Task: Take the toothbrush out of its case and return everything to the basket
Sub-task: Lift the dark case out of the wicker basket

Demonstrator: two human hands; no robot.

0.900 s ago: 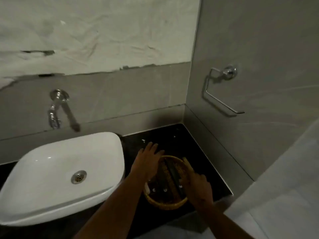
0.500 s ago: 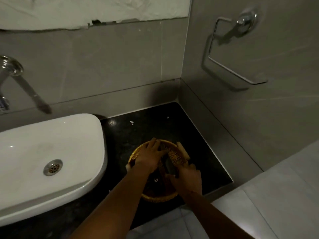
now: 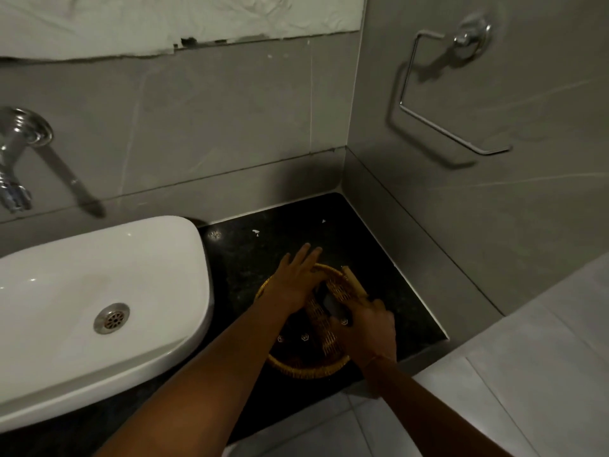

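Observation:
A round woven basket point(image 3: 306, 371) stands on the black counter. In it lie dark flat packets point(image 3: 304, 338) with small light logos. My left hand point(image 3: 295, 283) rests flat on the basket's far left rim with its fingers stretched out and nothing in them. My right hand point(image 3: 367, 329) reaches in from the right, its fingers curled on a dark flat case point(image 3: 331, 306) inside the basket. A tan stick-like piece point(image 3: 354, 280) pokes up over the right rim by that hand; I cannot tell what it is. No toothbrush shows.
A white basin point(image 3: 99, 291) with a metal drain fills the counter's left side, under a chrome wall tap point(image 3: 16, 159). Grey tiled walls close the back and the right. A chrome holder point(image 3: 454, 94) hangs on the right wall. The black counter point(image 3: 263, 245) has small white specks.
The view has tilted down and come closer. Both hands have moved further into the basket, and my right hand's fingers have curled on the dark case.

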